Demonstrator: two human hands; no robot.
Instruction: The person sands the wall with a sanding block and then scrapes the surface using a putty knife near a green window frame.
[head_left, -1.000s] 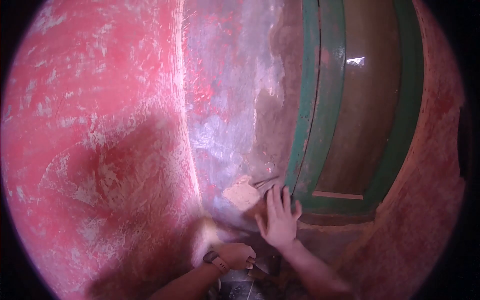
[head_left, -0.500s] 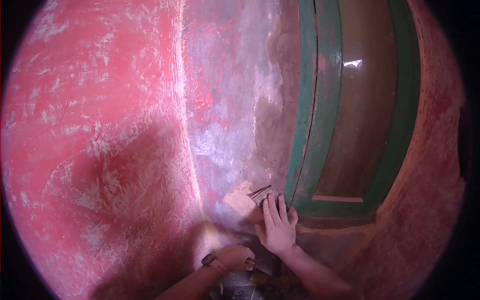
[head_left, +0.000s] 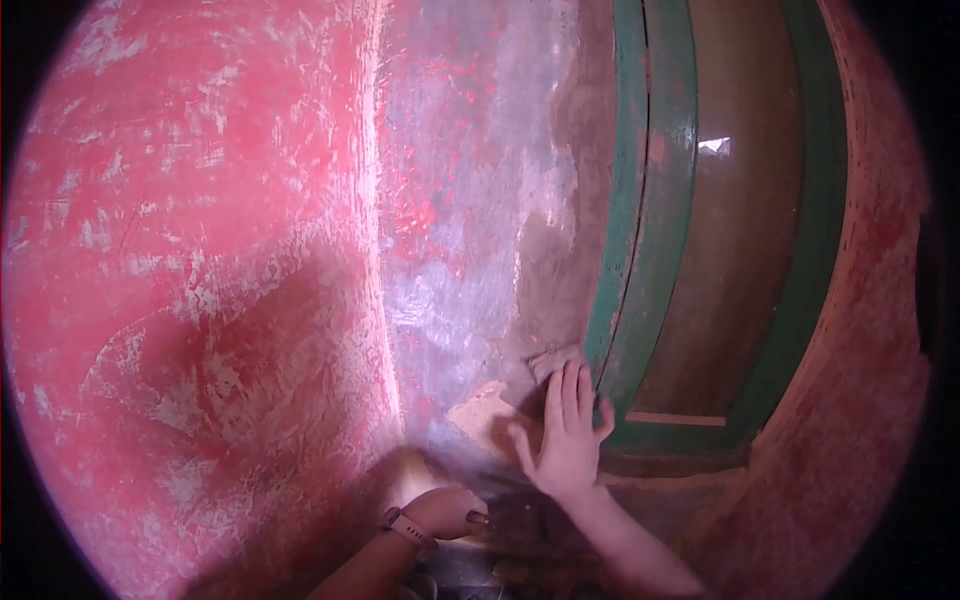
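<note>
My right hand (head_left: 572, 440) lies with long, straight fingers on the wall beside the green door frame, its thumb spread away. Under its fingertips a folded grey sheet, which looks like sandpaper (head_left: 555, 362), is pressed to the plaster; motion blurs it. A pale bare patch (head_left: 482, 412) of plaster is just left of this hand. My left hand (head_left: 448, 512), with a watch on its wrist, is closed low down near the wall corner. What looks like a scraper's handle (head_left: 479, 518) pokes out of the fist; its blade is hard to make out.
To the left stands a scuffed red wall (head_left: 200, 250), meeting the grey-violet wall strip (head_left: 460, 220) at a whitish corner edge (head_left: 372, 200). On the right is a green-framed door (head_left: 675, 200) with a brown panel. Another red wall (head_left: 880, 330) lies beyond it.
My right hand has slid up and slightly right along the wall with the sandpaper. The left fist has shifted a little left, and the view has moved slightly.
</note>
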